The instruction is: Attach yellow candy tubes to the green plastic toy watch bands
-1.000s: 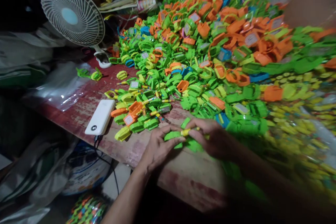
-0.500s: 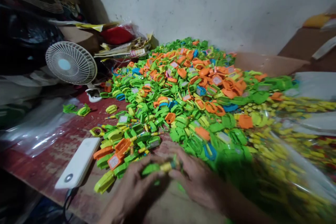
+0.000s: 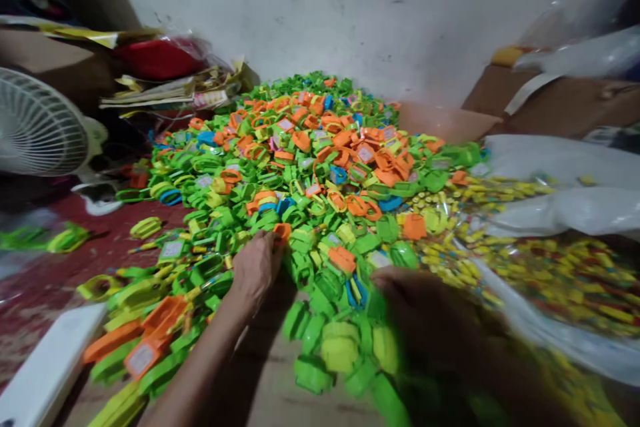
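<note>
With left hand (image 3: pixel 256 268), touches orange piece (image 3: pixel 283 232) at heap (image 3: pixel 320 160) likely piled for reach; cannot tell grip, nor in blurred right hand (image 3: pixel 415 295).

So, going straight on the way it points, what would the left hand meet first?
Probably the orange piece just ahead of the left hand; depth is unclear, and they may already touch.

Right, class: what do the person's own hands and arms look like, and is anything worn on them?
The left hand is bare, and its slim forearm shows no sleeve or watch. The right hand shows no glove; shadow and blur hide finer details.
</note>
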`<state>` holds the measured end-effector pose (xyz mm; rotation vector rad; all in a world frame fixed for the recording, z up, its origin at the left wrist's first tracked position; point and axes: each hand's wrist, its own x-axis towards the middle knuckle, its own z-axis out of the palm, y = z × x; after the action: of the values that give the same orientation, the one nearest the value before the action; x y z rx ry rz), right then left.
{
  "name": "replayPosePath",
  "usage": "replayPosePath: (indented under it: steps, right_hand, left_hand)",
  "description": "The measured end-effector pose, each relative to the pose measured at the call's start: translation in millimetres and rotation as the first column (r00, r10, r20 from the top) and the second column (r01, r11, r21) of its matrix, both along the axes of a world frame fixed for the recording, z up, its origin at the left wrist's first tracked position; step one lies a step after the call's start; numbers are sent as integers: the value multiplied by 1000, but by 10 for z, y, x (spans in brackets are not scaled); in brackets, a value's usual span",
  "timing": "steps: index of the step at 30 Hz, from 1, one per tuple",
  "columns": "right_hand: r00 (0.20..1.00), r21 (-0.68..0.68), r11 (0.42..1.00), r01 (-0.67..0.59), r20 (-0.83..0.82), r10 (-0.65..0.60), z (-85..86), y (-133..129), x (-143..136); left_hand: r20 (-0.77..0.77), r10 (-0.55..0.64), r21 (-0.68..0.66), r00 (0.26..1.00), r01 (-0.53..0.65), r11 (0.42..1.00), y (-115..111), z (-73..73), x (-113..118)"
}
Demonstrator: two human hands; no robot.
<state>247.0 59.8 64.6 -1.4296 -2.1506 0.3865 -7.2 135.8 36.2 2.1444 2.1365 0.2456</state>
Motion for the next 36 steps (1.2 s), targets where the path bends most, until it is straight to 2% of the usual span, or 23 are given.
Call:
replayPosePath:
  steps: [3,6,9,11,12,14,15,17,19,22,24,26,28,30,32,34,36]
  right_hand:
    - [996,143,989,25,81,-37,53,208,174]
    - [988,272,959,-81,150,41,5,504,45]
    - [939,154,979,-134,334,76,-62,810,-308]
    - [893,76,988,-133,442,86,-100,978,-538]
    - [880,62,989,-135,466,91,-117,1046,-623]
    - [881,71,988,-138,465,89,-135,1142,-710]
    - [880,77,987,-140,466,89,-131,1166,-709]
    - [879,99,984,-148,468,86,-84,1158,-634]
    - [918,171,974,-148,391,71,7,1075,-515]
    - [994,294,950,-101,71,84,172,875,-443]
    - [986,335,939,-78,-111,122,270,763,-578]
    - [958,409,907,-98,-208,197,353,712,-903]
    - [920,512,846,-146,-244,307,419,737,-1384]
    - [888,571,798,-195,-243,390,451,835,-1926]
    - [889,522,797,-304,-146,435,430,957,-2402]
    - [883,386,809,-443,30,468,347,1032,-2707]
    - [861,326,800,-503,113,496,210,1019,-2805]
  left_hand:
    - [13,7,-8,1000,-7,1000,143,-85,64]
    - [39,-17,15,999,17,1000,143,-61,-37]
    - [165,-77,200,983,43,979,3,59,-162]
    - [300,-158,342,941,49,938,-139,147,-217]
    - [379,-199,366,904,51,929,-214,180,-236]
    - [587,-223,318,778,32,948,-360,212,-270]
    - [692,-195,263,695,8,965,-430,210,-290]
    - [862,-85,148,500,-87,985,-572,177,-341]
    - [962,13,40,272,-191,981,-727,129,-392]
    - [991,109,-122,-71,-208,970,-989,95,-401]
    - [953,188,-234,-239,-181,955,-1147,110,-351]
    - [890,253,-341,-379,-184,922,-1266,126,-295]
    - [824,279,-411,-494,-182,893,-1350,111,-278]
    - [789,275,-429,-550,-173,887,-1412,46,-317]
    - [805,254,-396,-537,-166,903,-1462,-62,-397]
    - [851,234,-341,-471,-157,927,-1505,-194,-497]
    - [904,225,-293,-364,-143,945,-1547,-331,-598]
